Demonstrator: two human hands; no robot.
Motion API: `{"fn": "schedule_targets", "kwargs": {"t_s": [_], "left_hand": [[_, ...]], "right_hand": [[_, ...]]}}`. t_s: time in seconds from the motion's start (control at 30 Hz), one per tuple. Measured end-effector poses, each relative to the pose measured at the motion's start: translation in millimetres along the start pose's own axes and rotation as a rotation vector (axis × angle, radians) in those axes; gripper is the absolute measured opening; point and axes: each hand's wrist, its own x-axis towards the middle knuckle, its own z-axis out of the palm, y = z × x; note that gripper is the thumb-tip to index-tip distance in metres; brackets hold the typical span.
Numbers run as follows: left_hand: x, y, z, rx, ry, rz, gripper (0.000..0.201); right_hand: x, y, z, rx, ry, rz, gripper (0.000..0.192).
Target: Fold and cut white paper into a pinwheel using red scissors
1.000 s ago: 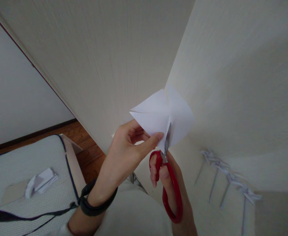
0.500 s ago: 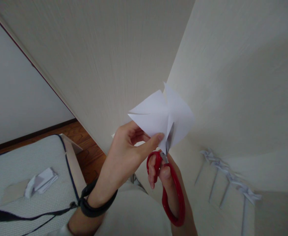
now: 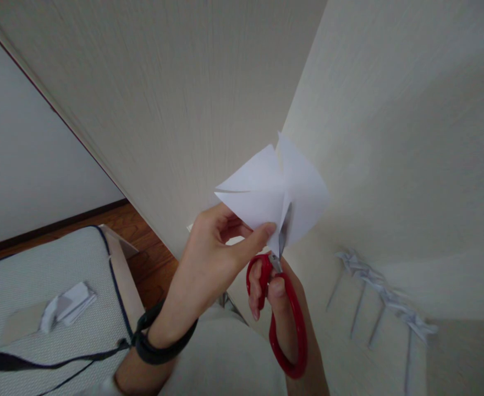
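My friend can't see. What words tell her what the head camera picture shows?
A left hand pinches a white paper square with slits while the right hand works red scissors into its lower edge. Paper pinwheels lie at right, a folded paper scrap on a cushion at left.

The paper (image 3: 262, 198) is a white square sheet held up in the air before a pale wall, slit from its corners toward the middle so that its flaps fan out like pinwheel blades. Its lower left flap is pinched. The scissors (image 3: 285, 308) have red loop handles and short steel blades; they point upward, blades slightly apart, biting into the paper's lower edge near its middle.
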Motion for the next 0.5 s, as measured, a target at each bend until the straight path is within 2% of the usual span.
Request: {"fn": "schedule_targets", "kwargs": {"t_s": [0.23, 0.5], "left_hand": [[0.9, 0.0, -1.2, 0.0, 0.0, -0.001, 0.011], [-0.3, 1.2, 0.6, 0.021, 0.025, 0.006, 0.008]], "right_hand": [[0.9, 0.9, -1.0, -0.012, -0.012, -0.013, 0.053], [2.0, 5.5, -4.9, -0.06, 0.036, -0.013, 0.054]]}}
